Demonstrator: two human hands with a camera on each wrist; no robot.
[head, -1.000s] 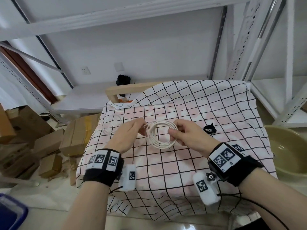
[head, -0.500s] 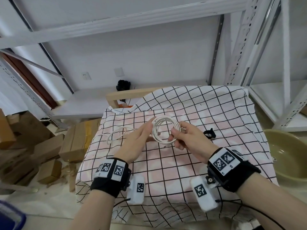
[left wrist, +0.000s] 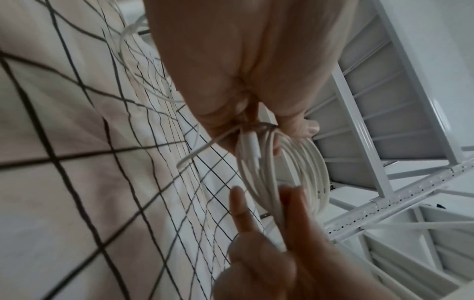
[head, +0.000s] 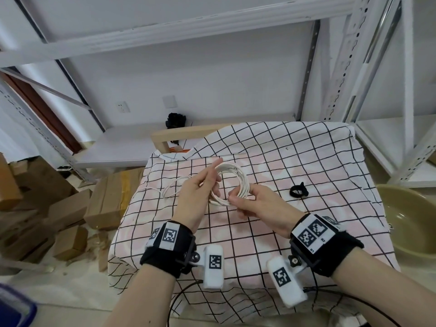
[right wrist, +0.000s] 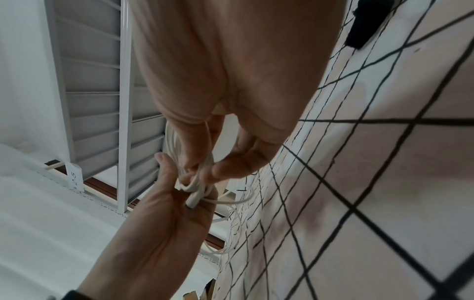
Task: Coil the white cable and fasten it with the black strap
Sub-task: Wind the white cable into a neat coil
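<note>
The white cable [head: 238, 182] is wound into a coil of several turns, held a little above the checked cloth [head: 306, 234]. My right hand [head: 253, 200] pinches the coil's near side; the right wrist view shows its fingertips [right wrist: 220, 168] closed on the strands beside a connector [right wrist: 192, 201]. My left hand [head: 200, 188] is at the coil's left side with the index finger straight up along it. In the left wrist view its other fingers curl round a strand of the cable [left wrist: 259, 162]. A loose tail [head: 169, 191] trails left on the cloth. The black strap [head: 298, 191] lies right of my hands, untouched.
The cloth covers a small table with a wooden bar [head: 186, 133] at its far edge. A tan basin [head: 415, 223] sits low on the right, cardboard boxes [head: 108, 199] on the left floor, white metal racking [head: 368, 95] behind and to the right.
My left hand swung from the coil's left side up over its far edge, laying on more cable. The coil lifted slightly away from me and the loose tail on the left grew shorter.
</note>
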